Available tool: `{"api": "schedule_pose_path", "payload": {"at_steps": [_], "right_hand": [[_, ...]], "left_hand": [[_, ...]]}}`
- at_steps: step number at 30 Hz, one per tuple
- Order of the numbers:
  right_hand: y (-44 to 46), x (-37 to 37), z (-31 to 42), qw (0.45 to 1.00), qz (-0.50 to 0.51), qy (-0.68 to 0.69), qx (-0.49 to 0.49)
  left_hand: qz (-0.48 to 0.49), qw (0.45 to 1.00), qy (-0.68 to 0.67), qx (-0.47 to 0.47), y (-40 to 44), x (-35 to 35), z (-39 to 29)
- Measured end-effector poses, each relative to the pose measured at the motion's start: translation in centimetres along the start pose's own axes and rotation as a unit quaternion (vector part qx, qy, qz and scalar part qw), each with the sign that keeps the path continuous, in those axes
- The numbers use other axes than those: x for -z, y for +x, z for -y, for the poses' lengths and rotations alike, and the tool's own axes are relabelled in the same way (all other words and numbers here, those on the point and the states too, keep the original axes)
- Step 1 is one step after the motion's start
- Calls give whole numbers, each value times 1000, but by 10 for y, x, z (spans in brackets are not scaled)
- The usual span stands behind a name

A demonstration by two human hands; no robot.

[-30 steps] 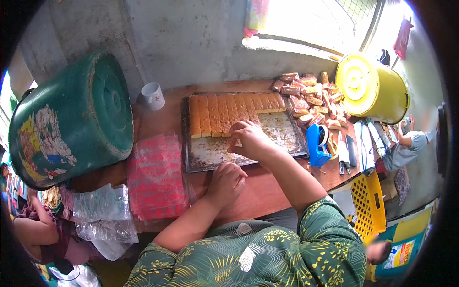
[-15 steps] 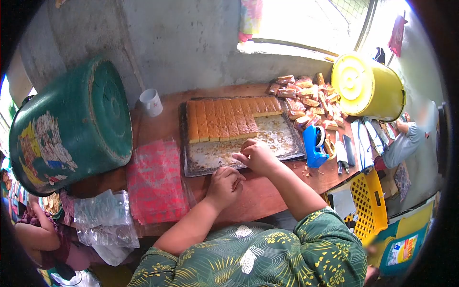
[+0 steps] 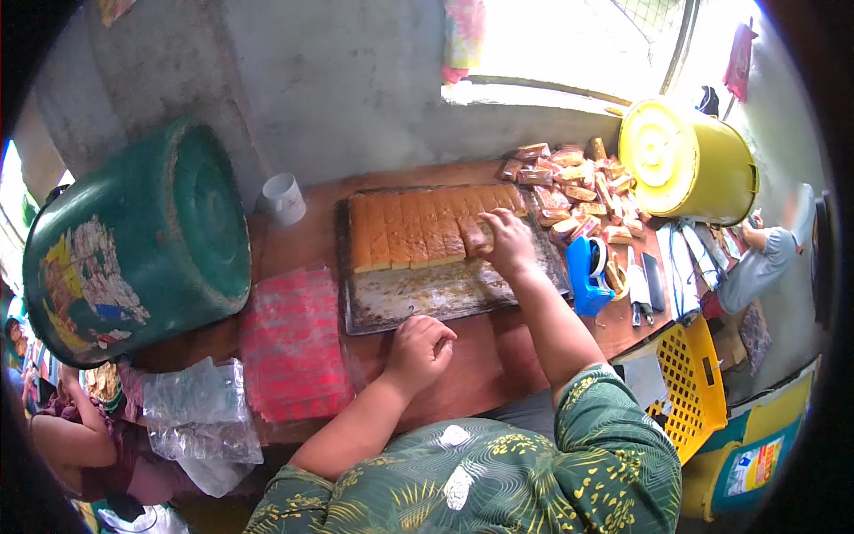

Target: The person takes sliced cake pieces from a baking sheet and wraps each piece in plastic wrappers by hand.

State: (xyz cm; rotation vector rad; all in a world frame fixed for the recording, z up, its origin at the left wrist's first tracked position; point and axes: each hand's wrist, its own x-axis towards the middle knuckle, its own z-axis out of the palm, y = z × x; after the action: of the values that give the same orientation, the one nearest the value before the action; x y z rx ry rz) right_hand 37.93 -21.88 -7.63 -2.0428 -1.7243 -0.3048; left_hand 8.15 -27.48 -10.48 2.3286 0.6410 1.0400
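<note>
A sheet of sponge cake (image 3: 400,227) with a brown top, cut into narrow slices, lies on a dark baking tray (image 3: 391,307). At the cake's right end, my right hand (image 3: 509,245) has its fingers closed around a cake slice (image 3: 476,236), which sits slightly apart from its neighbours. My left hand (image 3: 422,352) rests near the tray's front edge with fingers curled in, and no object shows in it. Left of the tray lies a stack of red-printed plastic bags (image 3: 294,343). Wrapped cake slices (image 3: 574,191) are heaped behind the tray's right corner.
A blue tape dispenser (image 3: 587,276), a knife (image 3: 637,289) and a phone-like dark slab (image 3: 653,280) lie at right. A yellow bucket (image 3: 712,165), green tub (image 3: 133,240), white mug (image 3: 284,199), clear bags (image 3: 200,405) and yellow crate (image 3: 689,378) surround me. Other people sit left and right.
My right hand has moved from the tray's front up to the cake's right end and taken hold of a slice. The left hand has drawn slightly toward me, its fingers still curled.
</note>
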Motion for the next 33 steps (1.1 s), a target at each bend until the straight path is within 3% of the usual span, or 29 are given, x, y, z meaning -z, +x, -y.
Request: {"api": "schedule_pose_path", "payload": {"at_steps": [3, 6, 9, 12, 14, 15, 16, 18, 19, 20, 23, 26, 27, 30, 33], "right_hand": [[-6, 12, -5, 998, -12, -33, -57], [-3, 26, 7, 987, 123, -16, -100], [10, 16, 15, 983, 150, -2, -105], [16, 5, 7, 977, 148, 1, -157], [-1, 16, 6, 982, 106, 31, -156], [-20, 23, 7, 977, 68, 116, -163], [-38, 30, 7, 965, 27, 199, -168], [-75, 30, 0, 919, -50, 354, -164], [-100, 8, -15, 900, -105, 409, -110], [-127, 43, 5, 868, -92, 469, -136], [-194, 42, -17, 822, -119, 542, -128], [-230, 59, -20, 795, -160, 568, -142], [-234, 59, -23, 804, -157, 554, -148], [-232, 51, -32, 833, -144, 516, -138], [-230, 57, -19, 836, -138, 517, -120]], "left_hand": [[-13, 1000, 8, 1, 1, 0, -2], [-6, 1000, 21, -3, 0, -4, 1], [-41, 999, -8, -22, -1, -8, 8], [-136, 989, -60, -7, -1, -10, 6], [-105, 985, -121, 67, -5, -3, -10], [-88, 979, -151, 106, -10, -1, -17], [-106, 989, -99, 42, -11, -1, -13], [-42, 999, -29, 4, -20, 12, -1], [-10, 1000, 7, -16, -22, 16, 3], [-89, 991, -57, -84, -23, 11, 5], [-172, 984, -6, 38, -30, 38, -24], [-138, 981, 126, 49, -47, 113, -12], [-141, 969, 198, 50, -54, 135, -1], [-68, 939, 283, 182, -88, 177, 20], [-35, 944, 270, 185, -112, 179, 45]]}}
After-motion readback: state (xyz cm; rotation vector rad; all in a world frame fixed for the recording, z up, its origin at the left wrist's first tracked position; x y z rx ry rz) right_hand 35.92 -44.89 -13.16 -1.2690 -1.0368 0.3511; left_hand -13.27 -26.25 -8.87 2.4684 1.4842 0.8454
